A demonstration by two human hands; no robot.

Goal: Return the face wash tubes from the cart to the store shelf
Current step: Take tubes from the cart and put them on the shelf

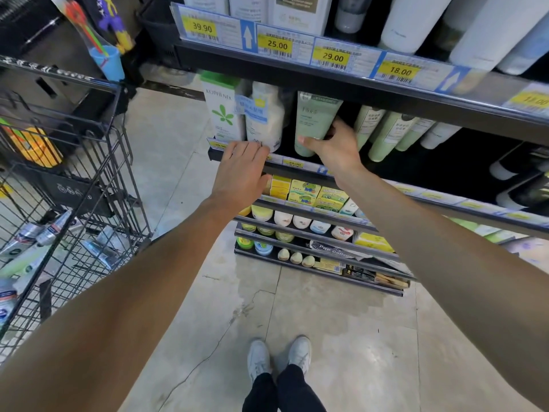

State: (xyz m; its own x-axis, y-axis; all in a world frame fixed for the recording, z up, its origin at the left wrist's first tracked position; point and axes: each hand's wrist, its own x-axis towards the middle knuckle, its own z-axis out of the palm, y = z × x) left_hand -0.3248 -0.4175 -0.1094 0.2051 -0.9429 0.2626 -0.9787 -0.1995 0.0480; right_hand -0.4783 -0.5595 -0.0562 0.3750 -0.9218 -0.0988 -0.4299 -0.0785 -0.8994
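right hand (329, 147) gripping green tube (315, 120), on shelf (297, 168)

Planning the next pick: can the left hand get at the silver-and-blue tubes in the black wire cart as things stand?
Probably yes. The left hand lies open and empty on the shelf edge; the silver-and-blue tubes lie uncovered in the black wire cart, whose top looks open.
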